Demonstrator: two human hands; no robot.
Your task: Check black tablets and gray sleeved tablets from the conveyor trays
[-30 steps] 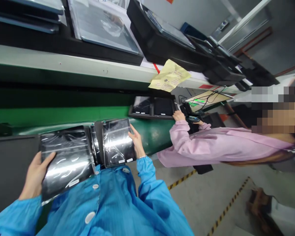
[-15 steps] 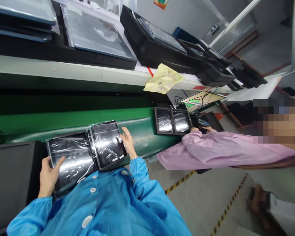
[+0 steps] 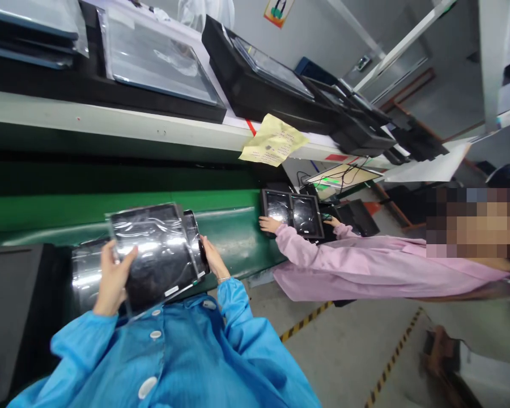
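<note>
My left hand (image 3: pixel 113 277) grips the left edge of a black tablet in a clear plastic bag (image 3: pixel 155 252) and holds it raised in front of my blue coat. Behind that tablet a second bagged tablet (image 3: pixel 194 241) shows only its right edge, and my right hand (image 3: pixel 212 259) is closed on that edge. More glossy plastic (image 3: pixel 83 272) shows to the left, under the raised tablet. Both tablets hang over the green conveyor belt (image 3: pixel 233 226).
A co-worker in a pink coat (image 3: pixel 365 266) reaches both hands to a black tray with two tablets (image 3: pixel 292 207) farther along the belt. Black trays (image 3: pixel 255 79) fill the shelf above, with a yellow paper (image 3: pixel 274 141) hanging off it. A dark tray (image 3: pixel 8 306) lies at my left.
My left hand has carried its bagged tablet right and up, so it now overlaps the one in my right hand. The co-worker has pulled the two-tablet tray nearer and put a hand on it.
</note>
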